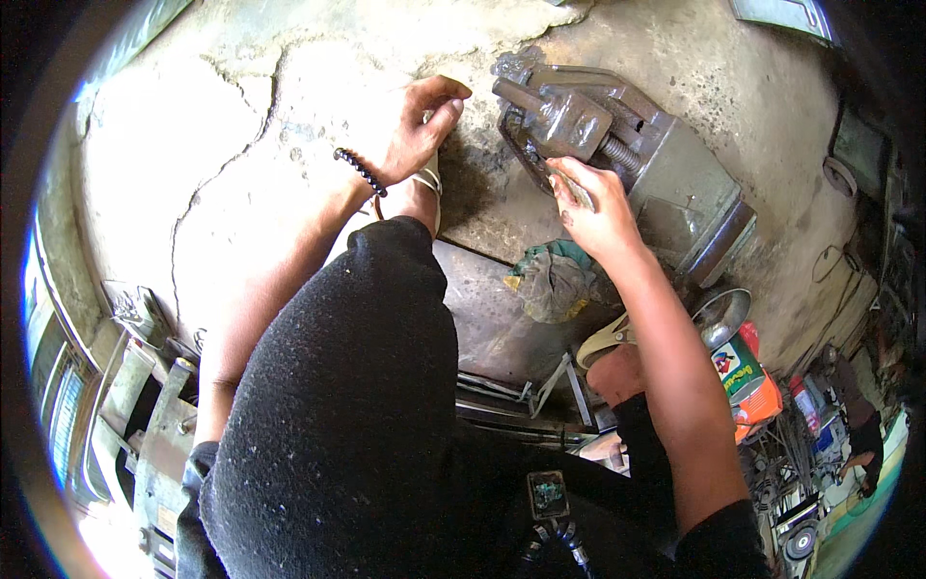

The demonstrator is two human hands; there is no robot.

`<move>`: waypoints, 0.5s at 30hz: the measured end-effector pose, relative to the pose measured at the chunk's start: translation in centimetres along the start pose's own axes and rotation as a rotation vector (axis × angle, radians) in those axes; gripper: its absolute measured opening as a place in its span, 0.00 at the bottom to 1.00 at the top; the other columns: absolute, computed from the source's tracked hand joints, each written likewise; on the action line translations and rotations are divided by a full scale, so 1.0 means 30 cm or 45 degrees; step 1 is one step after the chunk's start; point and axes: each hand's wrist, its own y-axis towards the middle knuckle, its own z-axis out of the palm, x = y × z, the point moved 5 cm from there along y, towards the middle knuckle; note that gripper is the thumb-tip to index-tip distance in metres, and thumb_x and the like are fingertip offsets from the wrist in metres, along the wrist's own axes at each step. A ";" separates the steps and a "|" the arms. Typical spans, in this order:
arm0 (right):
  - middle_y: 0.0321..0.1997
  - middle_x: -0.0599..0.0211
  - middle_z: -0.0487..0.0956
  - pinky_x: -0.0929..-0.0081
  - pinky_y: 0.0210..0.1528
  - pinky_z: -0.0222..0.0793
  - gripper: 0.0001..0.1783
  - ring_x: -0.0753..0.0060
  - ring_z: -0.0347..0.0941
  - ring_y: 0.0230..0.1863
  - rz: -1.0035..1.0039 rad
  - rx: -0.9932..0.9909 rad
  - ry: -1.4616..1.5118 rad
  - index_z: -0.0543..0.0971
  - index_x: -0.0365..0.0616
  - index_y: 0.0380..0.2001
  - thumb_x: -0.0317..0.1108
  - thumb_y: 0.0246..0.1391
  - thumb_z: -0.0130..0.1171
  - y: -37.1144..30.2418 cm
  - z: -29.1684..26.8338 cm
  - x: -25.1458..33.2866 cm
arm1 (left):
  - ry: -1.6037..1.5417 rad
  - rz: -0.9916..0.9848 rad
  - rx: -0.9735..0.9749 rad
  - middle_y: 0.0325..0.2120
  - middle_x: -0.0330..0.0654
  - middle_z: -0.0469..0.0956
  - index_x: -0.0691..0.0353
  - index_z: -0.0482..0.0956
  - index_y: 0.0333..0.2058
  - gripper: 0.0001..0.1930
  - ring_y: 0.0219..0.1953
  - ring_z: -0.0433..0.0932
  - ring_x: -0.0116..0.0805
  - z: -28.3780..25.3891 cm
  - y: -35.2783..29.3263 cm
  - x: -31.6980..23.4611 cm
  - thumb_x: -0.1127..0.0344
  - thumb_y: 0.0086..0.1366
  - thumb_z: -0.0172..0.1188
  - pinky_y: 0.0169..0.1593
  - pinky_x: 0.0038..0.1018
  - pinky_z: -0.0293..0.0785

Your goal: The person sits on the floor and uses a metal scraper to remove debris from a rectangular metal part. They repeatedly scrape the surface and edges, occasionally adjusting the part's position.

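A greasy metal vise with a thick threaded screw lies on the concrete floor, ahead and to the right. At its near side is my right hand, closed in a pinch around a small, narrow thing with a pale, worn surface; its kind is not clear. The fingertips reach the dark bar beside the vise's jaw block. My left hand hangs loosely above my foot, fingers bent, thumb apart, with nothing in it. A dark bead bracelet circles that wrist.
A crumpled grey-green rag or bag lies just below the vise. By my right forearm are a metal bowl and a green container with orange packaging. Metal bars lie between my legs. Another person is at far right.
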 end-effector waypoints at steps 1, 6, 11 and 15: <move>0.33 0.55 0.82 0.76 0.39 0.73 0.13 0.74 0.77 0.33 0.018 0.002 0.115 0.79 0.32 0.46 0.19 0.56 0.55 -0.009 0.005 -0.003 | -0.055 -0.008 -0.007 0.43 0.48 0.80 0.64 0.78 0.48 0.12 0.47 0.80 0.39 0.001 0.000 -0.002 0.66 0.71 0.52 0.54 0.35 0.76; 0.37 0.50 0.82 0.72 0.41 0.74 0.15 0.67 0.80 0.36 -0.059 -0.112 -0.088 0.79 0.32 0.47 0.19 0.56 0.55 -0.074 0.010 -0.009 | -0.097 -0.011 0.012 0.43 0.46 0.81 0.65 0.78 0.48 0.13 0.47 0.79 0.36 -0.019 0.006 0.053 0.65 0.71 0.53 0.54 0.33 0.75; 0.41 0.47 0.80 0.65 0.45 0.75 0.16 0.47 0.79 0.40 -0.198 -0.187 -0.303 0.78 0.35 0.49 0.21 0.56 0.57 -0.118 0.023 0.022 | -0.149 -0.068 -0.082 0.42 0.42 0.81 0.65 0.78 0.49 0.13 0.48 0.77 0.31 -0.015 0.002 0.088 0.64 0.72 0.54 0.53 0.29 0.74; 0.44 0.47 0.78 0.61 0.46 0.74 0.15 0.42 0.77 0.43 -0.191 -0.214 -0.313 0.78 0.37 0.49 0.23 0.57 0.58 -0.105 0.061 0.023 | -0.093 -0.005 0.006 0.43 0.48 0.78 0.64 0.78 0.48 0.12 0.50 0.77 0.39 -0.011 0.001 0.053 0.65 0.70 0.54 0.56 0.35 0.74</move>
